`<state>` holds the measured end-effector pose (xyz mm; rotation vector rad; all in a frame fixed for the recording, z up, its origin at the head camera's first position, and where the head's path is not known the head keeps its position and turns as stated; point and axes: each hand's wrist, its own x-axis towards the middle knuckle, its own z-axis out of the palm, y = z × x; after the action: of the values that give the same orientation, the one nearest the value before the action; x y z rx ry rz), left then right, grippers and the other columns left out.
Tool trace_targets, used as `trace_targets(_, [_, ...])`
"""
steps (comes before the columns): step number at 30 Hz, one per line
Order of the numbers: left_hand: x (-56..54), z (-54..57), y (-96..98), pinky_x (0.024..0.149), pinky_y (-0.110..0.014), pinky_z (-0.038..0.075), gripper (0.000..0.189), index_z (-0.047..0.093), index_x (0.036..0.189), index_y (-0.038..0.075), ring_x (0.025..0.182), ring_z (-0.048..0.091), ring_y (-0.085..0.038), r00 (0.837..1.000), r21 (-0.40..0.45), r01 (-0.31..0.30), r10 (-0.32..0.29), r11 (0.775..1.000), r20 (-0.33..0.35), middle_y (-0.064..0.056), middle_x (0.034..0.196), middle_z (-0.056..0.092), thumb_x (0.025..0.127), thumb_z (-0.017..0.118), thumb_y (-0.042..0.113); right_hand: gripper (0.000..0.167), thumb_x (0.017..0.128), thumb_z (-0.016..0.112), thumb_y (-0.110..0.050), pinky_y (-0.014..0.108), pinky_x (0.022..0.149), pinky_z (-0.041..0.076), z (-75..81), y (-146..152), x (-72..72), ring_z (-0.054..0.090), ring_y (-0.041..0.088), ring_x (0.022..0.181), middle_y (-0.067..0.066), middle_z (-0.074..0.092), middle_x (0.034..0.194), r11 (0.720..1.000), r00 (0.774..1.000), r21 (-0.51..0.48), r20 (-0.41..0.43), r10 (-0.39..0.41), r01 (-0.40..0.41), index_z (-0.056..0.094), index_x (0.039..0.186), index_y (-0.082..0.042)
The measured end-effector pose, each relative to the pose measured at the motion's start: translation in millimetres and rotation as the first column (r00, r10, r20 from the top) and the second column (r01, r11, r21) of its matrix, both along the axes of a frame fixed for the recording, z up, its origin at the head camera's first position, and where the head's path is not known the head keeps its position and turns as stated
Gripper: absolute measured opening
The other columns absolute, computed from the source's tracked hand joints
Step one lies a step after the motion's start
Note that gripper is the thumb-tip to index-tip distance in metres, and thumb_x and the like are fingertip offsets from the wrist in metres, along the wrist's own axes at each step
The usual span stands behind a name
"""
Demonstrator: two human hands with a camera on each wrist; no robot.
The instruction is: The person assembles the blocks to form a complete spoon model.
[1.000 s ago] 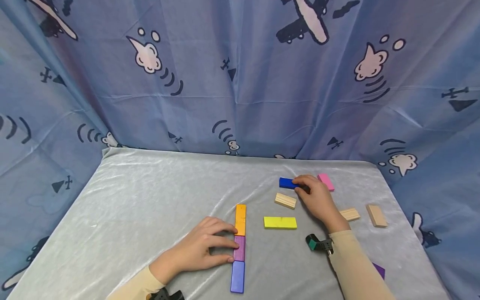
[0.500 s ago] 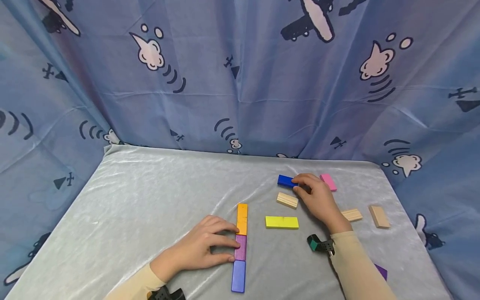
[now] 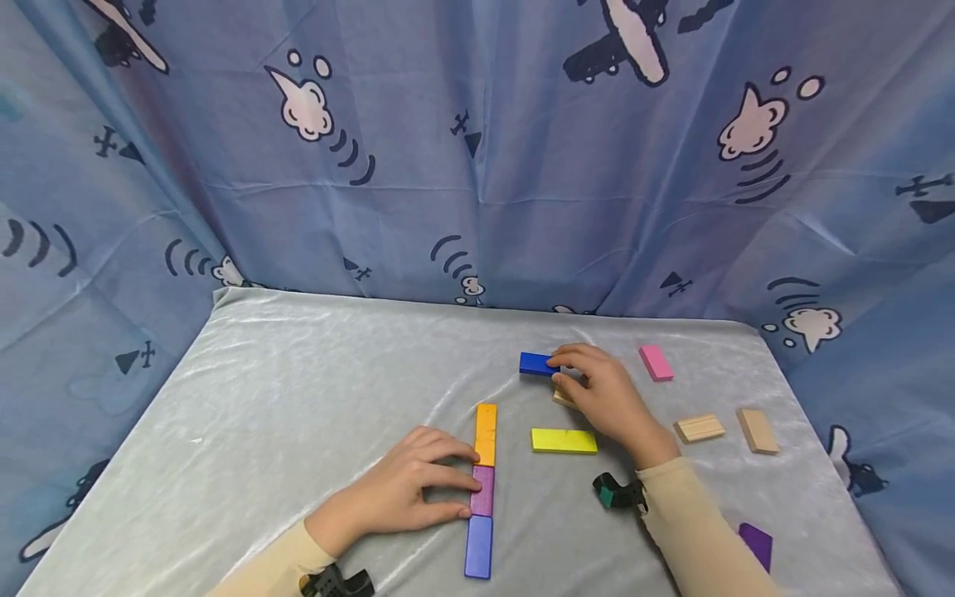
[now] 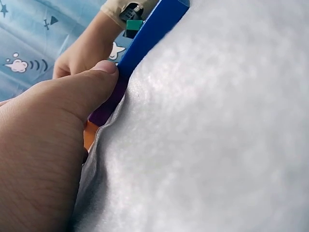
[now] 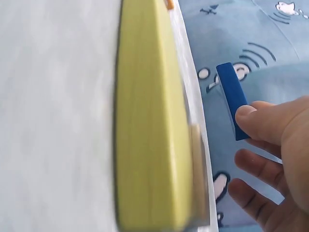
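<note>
While the left hand (image 3: 399, 485) rests loosely against the row (image 3: 487, 497), the right hand (image 3: 608, 398) pinches the blue block (image 3: 533, 364) by its three-o'clock end, at one o'clock from the row; a light, level hold, clear of the plain block (image 3: 563, 400), should serve best.

beige sleeves (image 3: 701, 526) meet black wrist devices (image 3: 337, 582), the right one bearing a green piece (image 3: 606, 497).

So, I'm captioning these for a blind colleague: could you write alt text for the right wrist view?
A right hand pinches one end of a blue rectangular block before a printed blue curtain. Close to the camera, a yellow block partly hides a wooden block.
</note>
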<state>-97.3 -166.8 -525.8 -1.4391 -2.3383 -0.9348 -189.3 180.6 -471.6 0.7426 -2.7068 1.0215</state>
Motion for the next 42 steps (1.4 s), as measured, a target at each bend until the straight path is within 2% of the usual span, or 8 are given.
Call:
trace_targets(5, [0.0, -2.0, -0.1, 0.108, -0.039, 0.047, 0.028, 0.083, 0.122, 0.031, 0.130, 0.059, -0.012, 1.000, -0.004, -0.003, 0.004, 1.000, 0.008, 0.007, 0.140, 0.068, 0.097, 0.084, 0.046, 0.020, 0.102, 0.079, -0.009, 0.047, 0.089, 0.059, -1.5, -19.3, 0.7, 0.066, 0.027, 0.123, 0.007, 0.071, 0.135, 1.000, 1.000, -0.003, -0.009, 0.019, -0.019, 0.080, 0.122, -0.012])
trace_targets(9, [0.0, -2.1, -0.2, 0.108, -0.039, 0.047, 0.028, 0.083, 0.122, 0.031, 0.130, 0.059, -0.012, 1.000, -0.007, -0.004, 0.004, 1.000, 0.010, 0.008, 0.140, 0.068, 0.098, 0.083, 0.046, 0.019, 0.102, 0.079, -0.010, 0.045, 0.092, 0.059, -1.5, -34.3, 1.6, 0.066, 0.025, 0.122, 0.003, 0.072, 0.133, 0.999, 0.999, -0.004, 0.016, 0.033, -0.033, 0.081, 0.121, -0.013])
trace_targets(16, [-0.7, -1.4, -0.8, 0.108, -0.038, 0.047, 0.028, 0.083, 0.121, 0.031, 0.129, 0.059, -0.013, 1.000, -0.004, -0.006, 0.006, 1.000, -0.002, 0.007, 0.140, 0.068, 0.097, 0.084, 0.046, 0.019, 0.104, 0.078, -0.014, 0.050, 0.109, 0.053, -6.9, -55.1, 5.3, 0.066, 0.024, 0.127, 0.000, 0.072, 0.133, 0.996, 0.995, 0.018, 0.057, 0.087, -0.089, 0.081, 0.122, -0.016])
trace_targets(19, [-1.8, -2.2, -0.6, 0.108, -0.038, 0.046, 0.029, 0.083, 0.122, 0.031, 0.130, 0.059, -0.012, 1.000, -0.005, -0.004, 0.004, 1.000, -0.006, 0.008, 0.141, 0.068, 0.097, 0.083, 0.047, 0.019, 0.103, 0.078, -0.016, 0.051, 0.112, 0.052, -10.9, -59.0, 7.0, 0.066, 0.023, 0.128, -0.002, 0.072, 0.133, 0.994, 0.993, 0.030, 0.063, 0.100, -0.102, 0.081, 0.122, -0.018])
trace_targets(28, [-2.1, -2.0, -1.4, 0.108, -0.038, 0.046, 0.028, 0.083, 0.121, 0.031, 0.129, 0.059, -0.013, 1.000, 0.002, -0.001, 0.001, 1.000, -0.007, 0.007, 0.140, 0.068, 0.097, 0.083, 0.047, 0.019, 0.103, 0.079, -0.015, 0.050, 0.111, 0.053, -17.8, -64.3, 10.4, 0.067, 0.022, 0.126, -0.002, 0.073, 0.131, 0.992, 0.989, 0.044, 0.084, 0.118, -0.122, 0.082, 0.121, -0.018])
trace_targets(42, [-1.4, -1.8, 0.5, 0.107, -0.039, 0.047, 0.027, 0.083, 0.120, 0.031, 0.128, 0.059, -0.013, 1.000, 0.014, 0.001, -0.001, 1.000, 0.000, 0.007, 0.139, 0.068, 0.097, 0.084, 0.045, 0.017, 0.102, 0.080, -0.012, 0.043, 0.106, 0.055, -27.2, -57.3, 9.2, 0.067, 0.016, 0.119, -0.003, 0.073, 0.125, 0.985, 0.984, 0.050, 0.073, 0.164, -0.168, 0.080, 0.118, -0.017])
